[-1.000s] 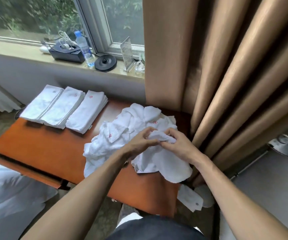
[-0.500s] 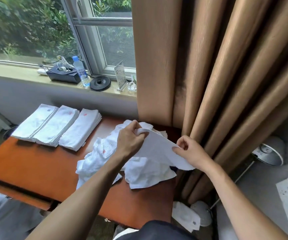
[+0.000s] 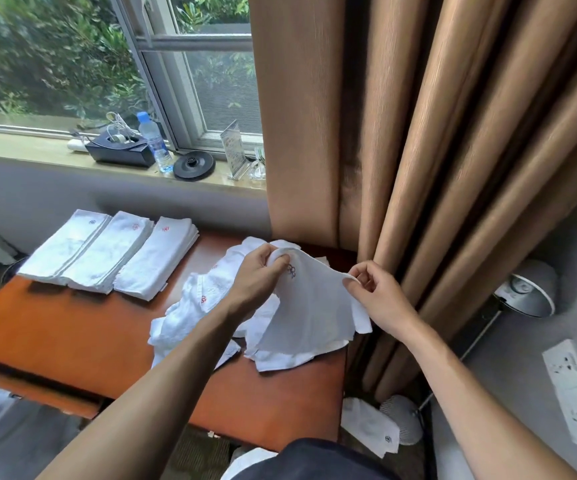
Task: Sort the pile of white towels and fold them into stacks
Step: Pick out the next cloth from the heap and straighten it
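Two hands (image 3: 261,280) (image 3: 378,299) pinch a blue-logoed towel (image 3: 309,317)

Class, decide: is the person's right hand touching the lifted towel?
Touching. The head view shows the right hand pinching one corner of the lifted towel, while the left hand grips the opposite corner.

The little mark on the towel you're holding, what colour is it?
Dark blue; the head view shows the mark on the held towel beside the left hand.

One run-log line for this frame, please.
phase: towel held open above pile | left hand: pinches towel corner | right hand: pinches other corner | pile: unsorted on table | stacks: three folded
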Demonstrator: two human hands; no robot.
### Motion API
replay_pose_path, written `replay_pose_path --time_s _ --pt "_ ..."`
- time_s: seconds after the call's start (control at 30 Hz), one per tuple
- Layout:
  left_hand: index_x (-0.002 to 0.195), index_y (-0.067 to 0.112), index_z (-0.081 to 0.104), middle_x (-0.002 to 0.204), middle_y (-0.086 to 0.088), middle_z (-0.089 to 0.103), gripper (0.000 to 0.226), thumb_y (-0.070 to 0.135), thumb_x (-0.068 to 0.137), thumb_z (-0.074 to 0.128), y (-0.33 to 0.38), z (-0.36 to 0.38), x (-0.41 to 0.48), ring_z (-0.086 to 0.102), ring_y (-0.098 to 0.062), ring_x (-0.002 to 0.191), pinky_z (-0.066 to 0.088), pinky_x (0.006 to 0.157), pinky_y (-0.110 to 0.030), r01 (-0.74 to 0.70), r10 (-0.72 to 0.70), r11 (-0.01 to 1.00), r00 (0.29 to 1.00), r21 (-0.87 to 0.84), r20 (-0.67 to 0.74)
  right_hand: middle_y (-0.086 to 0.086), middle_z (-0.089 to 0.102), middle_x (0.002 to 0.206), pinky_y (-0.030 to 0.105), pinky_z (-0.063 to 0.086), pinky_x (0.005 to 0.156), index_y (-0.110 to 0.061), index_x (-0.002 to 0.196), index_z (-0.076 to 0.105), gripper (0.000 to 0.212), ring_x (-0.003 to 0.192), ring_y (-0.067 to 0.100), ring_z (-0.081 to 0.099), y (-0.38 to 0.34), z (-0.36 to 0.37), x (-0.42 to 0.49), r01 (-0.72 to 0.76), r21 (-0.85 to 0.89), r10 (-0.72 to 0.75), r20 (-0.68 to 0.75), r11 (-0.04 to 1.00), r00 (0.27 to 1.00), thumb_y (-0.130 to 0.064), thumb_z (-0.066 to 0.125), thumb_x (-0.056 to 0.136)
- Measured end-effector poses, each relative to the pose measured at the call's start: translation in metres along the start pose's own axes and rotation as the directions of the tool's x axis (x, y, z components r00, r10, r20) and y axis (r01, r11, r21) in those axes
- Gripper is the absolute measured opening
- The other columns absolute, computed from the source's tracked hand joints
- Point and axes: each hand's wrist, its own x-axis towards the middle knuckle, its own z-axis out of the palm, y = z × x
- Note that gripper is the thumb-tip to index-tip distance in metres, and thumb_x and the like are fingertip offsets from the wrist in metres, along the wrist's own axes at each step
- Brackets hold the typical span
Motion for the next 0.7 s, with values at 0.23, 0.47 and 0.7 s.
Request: replay_pose_path --time_s 0.23,0.47,0.7 --pt "0.104 0.009 0.061 0.090 -0.007 0.065 0.011 0.004 0.094 0.061 0.024 0.014 -0.011 0.067 -0.014 0.066 0.058 0.054 -0.032 0.041 -0.034 0.964 0.999 -0.261 0.029 -0.005 0.064 0.094 0.021 0.046 0.079 -0.028 0.095 0.065 0.014 0.085 0.008 0.059 -0.021 0.011 -0.007 0.135 -0.177 -0.147 -0.054 0.975 0.988 -0.016 0.071 0.092" --pt "0.100 0.007 0.073 0.120 -0.020 0.062 0.038 -0.004 0.097 0.036 0.030 0.021 -0.015 0.072 -0.024 0.068 0.063 0.067 -0.040 0.044 -0.019 0.960 0.995 -0.275 0.094 -0.013 0.067 0.103 0.021 0.051 0.081 -0.036 0.113 0.061 0.049 0.090 0.000 0.063 -0.048 0.037 -0.035 0.012 -0.035 -0.004 0.217 0.999 0.976 -0.069 0.069 0.078" --pt "0.115 0.003 0.069 0.116 -0.020 0.056 0.045 0.002 0.078 0.044 0.025 0.010 -0.018 0.072 -0.036 0.102 0.062 0.089 -0.044 0.115 -0.075 0.928 0.990 -0.356 0.122 -0.011 0.063 0.078 0.037 0.045 0.063 -0.029 0.088 0.054 0.013 0.074 0.013 0.059 -0.037 0.035 -0.029 -0.030 -0.419 0.024 -0.019 0.907 1.000 -0.037 0.053 0.098"
